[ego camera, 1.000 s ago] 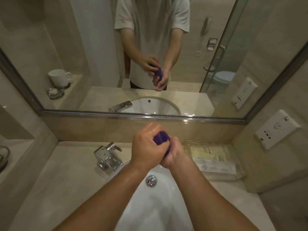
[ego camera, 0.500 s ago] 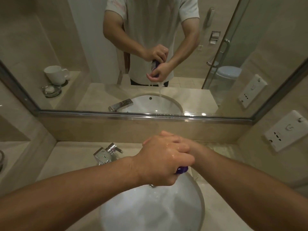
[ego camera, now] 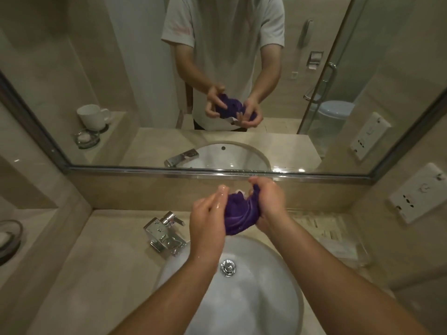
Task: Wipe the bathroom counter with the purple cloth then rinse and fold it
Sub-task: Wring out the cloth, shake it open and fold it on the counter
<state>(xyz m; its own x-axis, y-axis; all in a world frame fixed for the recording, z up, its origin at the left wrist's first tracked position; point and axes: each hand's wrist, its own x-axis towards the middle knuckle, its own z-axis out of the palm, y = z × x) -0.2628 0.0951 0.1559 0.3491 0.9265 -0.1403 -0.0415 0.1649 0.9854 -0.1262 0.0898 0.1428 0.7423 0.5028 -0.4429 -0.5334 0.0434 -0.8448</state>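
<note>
Bunching between both hands, the purple cloth (ego camera: 238, 215) sits crumpled and wet-looking above the back rim of the white sink (ego camera: 254, 293); right hand (ego camera: 268, 204) clamped on the cloth's upper right edge, fingers curled over it; left hand (ego camera: 208, 221) closed on the cloth's left side, fingertips glistening; hands close together with the cloth spanning the gap; chrome drain (ego camera: 227, 267) in the basin below the hands; chrome faucet (ego camera: 164, 233) on the beige tabletop (ego camera: 96, 274) just left of the left hand; clear tray (ego camera: 338, 240) with papers on the tabletop to the right; mirror (ego camera: 72, 68) behind reflects the person, the cloth, a white mug (ego camera: 92, 116) on a ledge; wall outlet (ego camera: 418, 192) at right.
</note>
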